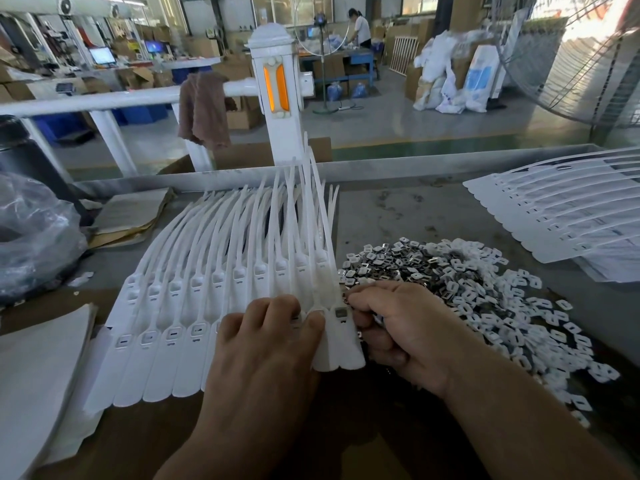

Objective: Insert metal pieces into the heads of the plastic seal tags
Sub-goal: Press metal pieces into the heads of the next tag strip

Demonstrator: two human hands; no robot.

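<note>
The left hand (266, 341) presses bent fingers down on the row of white seal tags (166, 306) lying on the table (398, 209). The right hand (398, 327) is curled around a few metal pieces (359, 335) at the rightmost tag's head. A heap of loose pieces (433, 268) lies just beyond.

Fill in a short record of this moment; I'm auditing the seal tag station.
metal pieces: heaped right of the tag sheet, mixed with white plastic bits
sheet of seal tags: flat on the table, heads toward the person
left hand: presses on the sheet
right hand: curled round metal pieces, fingertips at the rightmost tag head
rightmost tag head: grey insert showing
second sheet: far right
</note>
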